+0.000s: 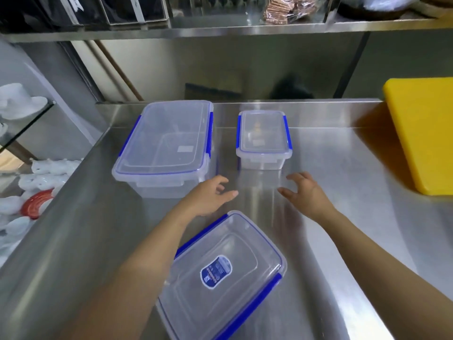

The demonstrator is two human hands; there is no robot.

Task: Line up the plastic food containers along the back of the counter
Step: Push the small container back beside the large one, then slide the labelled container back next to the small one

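Steel counter holds two containers at the back, while both hands, left and right, hover open and empty, so the labelled container likely goes next.

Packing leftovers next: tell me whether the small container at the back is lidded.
Lidded: the small container has its clear lid on, blue side clips down.

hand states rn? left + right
Left hand: open, empty, just short of the small container.
Right hand: open, empty, fingers spread.
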